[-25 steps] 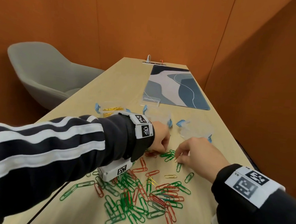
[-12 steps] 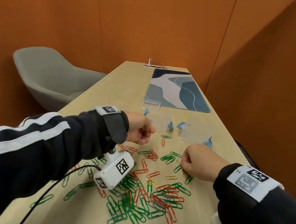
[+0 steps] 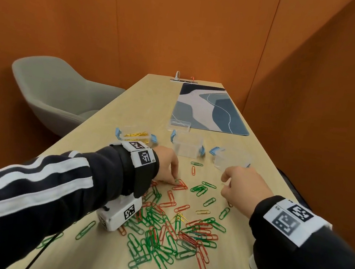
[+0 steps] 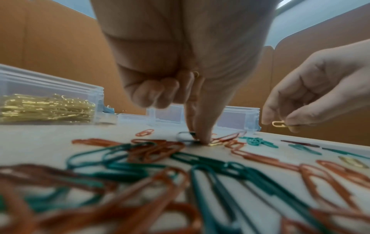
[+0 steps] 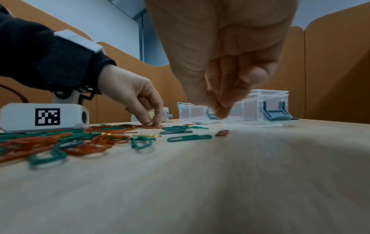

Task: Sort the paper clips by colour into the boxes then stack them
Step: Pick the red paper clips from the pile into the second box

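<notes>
Paper clips (image 3: 171,228), red and green mostly, are strewn over the table (image 3: 130,112) at 6 o'clock from three clear boxes (image 3: 187,146). Left hand (image 3: 166,166) pinches down at clips on the tabletop, fingertips together. Right hand (image 3: 243,189), over at 3 o'clock, holds a gold clip (image 4: 279,124) between thumb and fingertips.

Hidden, cropped and blurred items

Nearest paper clips (image 4: 140,197) blurred in left wrist view; right hand (image 5: 224,66) blurred, its pinched clip hidden in right wrist view; left sleeve (image 3: 34,196) cropped at frame edge; middle box (image 3: 186,146) contents indiscernible.
</notes>
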The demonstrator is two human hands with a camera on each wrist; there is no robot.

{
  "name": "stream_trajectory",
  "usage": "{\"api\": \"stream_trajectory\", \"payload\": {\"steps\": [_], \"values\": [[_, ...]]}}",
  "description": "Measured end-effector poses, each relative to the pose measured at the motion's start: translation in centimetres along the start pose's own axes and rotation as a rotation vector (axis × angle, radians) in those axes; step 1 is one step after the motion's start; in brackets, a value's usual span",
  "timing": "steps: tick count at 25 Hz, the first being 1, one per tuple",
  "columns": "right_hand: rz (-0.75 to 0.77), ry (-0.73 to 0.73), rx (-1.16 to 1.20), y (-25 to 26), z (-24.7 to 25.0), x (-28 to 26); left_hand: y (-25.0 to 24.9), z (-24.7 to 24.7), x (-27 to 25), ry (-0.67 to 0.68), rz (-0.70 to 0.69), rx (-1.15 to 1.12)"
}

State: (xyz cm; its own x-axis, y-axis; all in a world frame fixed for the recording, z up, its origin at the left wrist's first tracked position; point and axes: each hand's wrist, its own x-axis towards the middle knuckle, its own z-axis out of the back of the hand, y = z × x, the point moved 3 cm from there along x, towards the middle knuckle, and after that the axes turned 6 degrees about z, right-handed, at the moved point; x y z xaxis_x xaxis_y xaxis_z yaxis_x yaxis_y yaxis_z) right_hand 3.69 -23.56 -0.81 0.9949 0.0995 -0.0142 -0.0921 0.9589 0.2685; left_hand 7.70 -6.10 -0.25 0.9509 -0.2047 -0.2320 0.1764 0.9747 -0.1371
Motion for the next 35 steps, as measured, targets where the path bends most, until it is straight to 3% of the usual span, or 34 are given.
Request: {"api": "stream_trajectory", "payload": {"steps": [4, 7, 12, 16, 18, 22, 26, 31, 35], "values": [[-0.045, 0.045, -0.069, -0.9, -0.4, -0.6, 0.6, -0.3, -0.2, -0.052, 0.027, 0.001], [-0.058, 0.044, -0.078, -1.3, -0.2, -1.0, 0.5, 0.0, -0.5, -0.101, -0.028, -0.059], [-0.050, 0.075, -0.076, -1.3, -0.4, -1.1, -0.9, -0.3, -0.4, -0.039, -0.132, -0.018], [-0.038, 0.103, -0.041, -1.3, -0.7, -1.0, -1.3, -1.0, 0.5, -0.020, -0.070, 0.036], [-0.003, 0.068, -0.003, -1.2, -0.6, -1.0, -0.9, -0.7, 0.6, -0.078, -0.022, -0.007], [0.222, 0.093, 0.116, 0.3, -0.7, -1.5, 2.1, 0.3, 0.5, -0.205, 0.097, -0.071], [0.345, 0.174, 0.162, 1.4, -0.9, -1.7, 3.5, -0.3, -0.6, -0.122, 0.051, -0.097], [0.349, 0.229, 0.165, 1.6, -1.3, -1.6, 2.6, -0.7, -0.4, -0.030, -0.042, -0.125], [0.340, 0.245, 0.182, 1.4, -1.6, -1.4, 2.5, -1.4, -0.5, 0.033, -0.026, -0.082]]}}
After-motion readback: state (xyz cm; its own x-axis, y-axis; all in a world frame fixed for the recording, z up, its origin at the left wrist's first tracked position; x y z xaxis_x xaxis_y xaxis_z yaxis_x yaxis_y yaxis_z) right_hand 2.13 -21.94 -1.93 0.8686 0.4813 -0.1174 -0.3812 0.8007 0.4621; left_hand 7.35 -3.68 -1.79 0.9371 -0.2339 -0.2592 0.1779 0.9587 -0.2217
